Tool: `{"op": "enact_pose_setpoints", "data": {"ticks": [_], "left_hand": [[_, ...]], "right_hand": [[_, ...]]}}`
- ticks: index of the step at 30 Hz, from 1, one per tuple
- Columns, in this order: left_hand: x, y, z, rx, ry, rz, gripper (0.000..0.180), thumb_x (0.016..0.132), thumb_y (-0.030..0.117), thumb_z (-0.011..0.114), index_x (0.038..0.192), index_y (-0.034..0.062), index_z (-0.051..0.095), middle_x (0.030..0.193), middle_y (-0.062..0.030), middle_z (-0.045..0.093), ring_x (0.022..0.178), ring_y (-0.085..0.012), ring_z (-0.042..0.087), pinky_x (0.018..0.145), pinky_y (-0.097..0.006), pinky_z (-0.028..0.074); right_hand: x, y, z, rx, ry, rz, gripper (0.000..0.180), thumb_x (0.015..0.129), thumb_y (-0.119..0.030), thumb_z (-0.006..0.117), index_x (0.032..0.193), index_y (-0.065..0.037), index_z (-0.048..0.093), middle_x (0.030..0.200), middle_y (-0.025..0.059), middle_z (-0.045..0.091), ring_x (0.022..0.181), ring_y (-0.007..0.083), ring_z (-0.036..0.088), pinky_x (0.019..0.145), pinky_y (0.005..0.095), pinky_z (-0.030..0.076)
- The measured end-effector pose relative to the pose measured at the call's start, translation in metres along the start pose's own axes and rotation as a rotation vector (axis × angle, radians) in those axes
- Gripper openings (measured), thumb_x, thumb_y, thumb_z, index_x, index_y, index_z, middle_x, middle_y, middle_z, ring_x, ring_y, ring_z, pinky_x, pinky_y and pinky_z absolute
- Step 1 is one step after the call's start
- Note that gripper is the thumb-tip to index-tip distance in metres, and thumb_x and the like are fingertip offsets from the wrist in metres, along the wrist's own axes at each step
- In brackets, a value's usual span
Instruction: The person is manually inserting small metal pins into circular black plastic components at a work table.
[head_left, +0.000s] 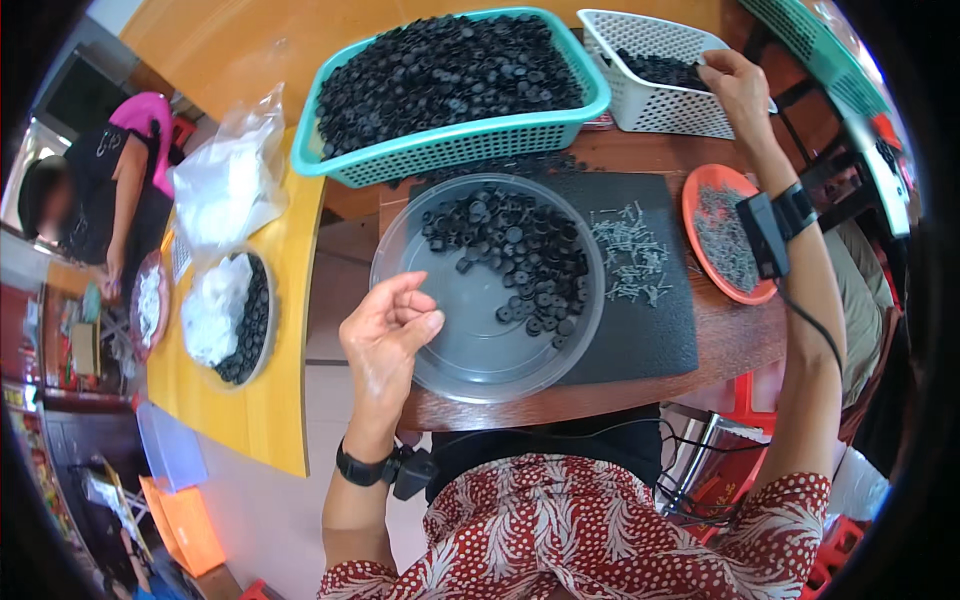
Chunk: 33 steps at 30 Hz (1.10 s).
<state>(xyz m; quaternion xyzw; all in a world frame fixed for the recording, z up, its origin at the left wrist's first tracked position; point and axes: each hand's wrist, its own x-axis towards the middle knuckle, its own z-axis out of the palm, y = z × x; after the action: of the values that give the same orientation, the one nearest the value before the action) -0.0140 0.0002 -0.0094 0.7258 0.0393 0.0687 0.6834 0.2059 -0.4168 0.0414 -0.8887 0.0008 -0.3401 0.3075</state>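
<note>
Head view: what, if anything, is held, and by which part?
Left hand: nothing visible. Right hand, at the white perforated basket: cannot tell whether it grips anything.

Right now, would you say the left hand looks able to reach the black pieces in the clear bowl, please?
Probably yes: the left hand looks empty, the clear bowl has no lid, and nothing visible blocks the way to the black pieces.

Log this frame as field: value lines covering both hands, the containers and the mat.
Left hand: half-curled at tub's left side, nothing visibly held
Right hand: at white basket's right end, grip unclear
Tub: clear, round, black parts inside
White basket: black parts
Teal basket: heaped black parts
Mat: partly under tub, metal pins on it
Orange dish: metal pins
</note>
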Motion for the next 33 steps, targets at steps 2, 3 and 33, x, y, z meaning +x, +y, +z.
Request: {"op": "enact_pose_setpoints", "data": {"ticks": [2, 3, 33], "left_hand": [[0.004, 0.000, -0.001, 0.025, -0.035, -0.085, 0.024, 0.074, -0.006, 0.066, 0.098, -0.0048, 0.062, 0.073, -0.0012, 0.059, 0.062, -0.0079, 0.052, 0.058, -0.019, 0.044], [0.005, -0.001, -0.002, 0.030, -0.021, -0.092, 0.024, 0.074, -0.006, 0.066, 0.098, -0.0048, 0.062, 0.073, -0.0012, 0.059, 0.062, -0.0079, 0.052, 0.058, -0.019, 0.044], [0.007, -0.002, 0.038, 0.837, -0.479, 0.406, 0.019, 0.067, -0.002, 0.067, 0.086, -0.0016, 0.062, 0.069, -0.0103, 0.055, 0.063, -0.0210, 0.056, 0.059, -0.030, 0.045]], "right_hand": [[0.004, 0.002, 0.005, -0.263, 0.013, -0.035, 0.039, 0.073, -0.028, 0.065, 0.104, -0.003, 0.066, 0.094, 0.0169, 0.067, 0.087, 0.0283, 0.065, 0.078, 0.0362, 0.049], [0.002, 0.002, 0.010, -0.331, 0.054, -0.069, 0.041, 0.073, -0.030, 0.065, 0.104, -0.004, 0.065, 0.094, 0.0171, 0.067, 0.087, 0.0297, 0.064, 0.079, 0.0374, 0.048], [-0.233, -0.113, -0.053, 0.361, -0.402, -0.052, 0.016, 0.075, 0.007, 0.062, 0.089, 0.000, 0.063, 0.080, 0.0100, 0.060, 0.072, 0.0208, 0.058, 0.063, 0.0290, 0.045]]}}
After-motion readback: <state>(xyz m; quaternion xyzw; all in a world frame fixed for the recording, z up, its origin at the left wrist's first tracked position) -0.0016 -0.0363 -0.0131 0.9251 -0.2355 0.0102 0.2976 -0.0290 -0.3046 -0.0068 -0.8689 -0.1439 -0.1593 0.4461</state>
